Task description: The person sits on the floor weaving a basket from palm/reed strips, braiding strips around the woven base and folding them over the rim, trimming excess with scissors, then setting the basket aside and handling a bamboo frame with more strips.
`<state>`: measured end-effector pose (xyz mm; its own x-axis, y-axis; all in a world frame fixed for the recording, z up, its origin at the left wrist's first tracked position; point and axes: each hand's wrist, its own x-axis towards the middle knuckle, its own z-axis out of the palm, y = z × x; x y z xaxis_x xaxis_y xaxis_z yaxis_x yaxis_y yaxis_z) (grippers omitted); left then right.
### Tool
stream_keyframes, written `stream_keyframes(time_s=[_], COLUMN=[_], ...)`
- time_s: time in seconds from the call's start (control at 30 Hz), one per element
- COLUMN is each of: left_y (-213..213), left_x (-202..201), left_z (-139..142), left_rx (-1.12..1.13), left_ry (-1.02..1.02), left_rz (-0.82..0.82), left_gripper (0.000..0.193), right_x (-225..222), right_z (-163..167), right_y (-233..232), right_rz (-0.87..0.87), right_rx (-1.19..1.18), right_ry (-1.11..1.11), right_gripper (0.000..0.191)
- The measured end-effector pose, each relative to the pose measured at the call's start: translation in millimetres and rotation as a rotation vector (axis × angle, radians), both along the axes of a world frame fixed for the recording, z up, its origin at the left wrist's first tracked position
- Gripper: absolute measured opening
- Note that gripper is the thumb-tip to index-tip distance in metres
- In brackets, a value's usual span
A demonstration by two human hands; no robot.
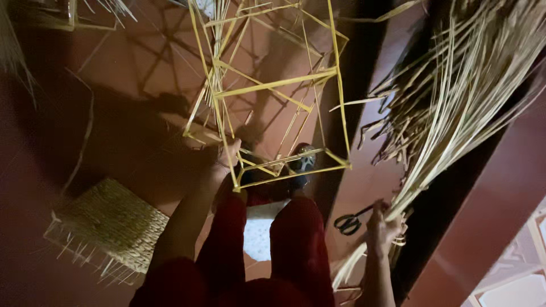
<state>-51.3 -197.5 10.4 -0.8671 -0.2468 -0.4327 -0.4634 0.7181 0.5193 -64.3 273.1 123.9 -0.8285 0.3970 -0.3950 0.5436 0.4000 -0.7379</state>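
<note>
Left hand fingers clamped on frame corner; right hand fingers closed round strips, long axis running far-right.

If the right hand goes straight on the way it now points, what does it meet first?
Most likely the bundle of long pale straw strips, which the right hand already touches at its lower end; depth is unclear.

Floor was smooth reddish-brown, dim, crossed by thin lattice shadows. A dark step edge ran diagonally at right. Woven straw mat lay at left; pale framed panels sat in the bottom right corner.
</note>
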Motion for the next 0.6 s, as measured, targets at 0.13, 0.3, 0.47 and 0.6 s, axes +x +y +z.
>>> stream_keyframes(time_s=[0.13,0.3,0.47,0.6], left_y=[-7.7,-9.1,-6.1,-12.7], left_x=[17.4,33.1,47.3,67.5], left_z=[-12.3,-33.0,-57.1,-76.5], left_rx=[-0.031,0.016,0.080,0.114], left_ry=[-0.050,0.016,0.110,0.192], left_rz=[0.076,0.072,0.005,-0.028], left_gripper=[0.014,0.020,0.032,0.044], right_x=[-37.1,-80.2,-129.8,-145.3], right_z=[-45.7,-74.1,-107.8,-124.5], right_y=[-31.0,-44.1,-45.0,-57.6], right_rz=[-0.167,-0.019,0.404,0.224], right_rx=[-0.279,-0.227,0.043,-0.239], right_ry=[-0.053,-0.007,0.480,0.407], right_gripper=[0.011,0.008,0.005,0.036])
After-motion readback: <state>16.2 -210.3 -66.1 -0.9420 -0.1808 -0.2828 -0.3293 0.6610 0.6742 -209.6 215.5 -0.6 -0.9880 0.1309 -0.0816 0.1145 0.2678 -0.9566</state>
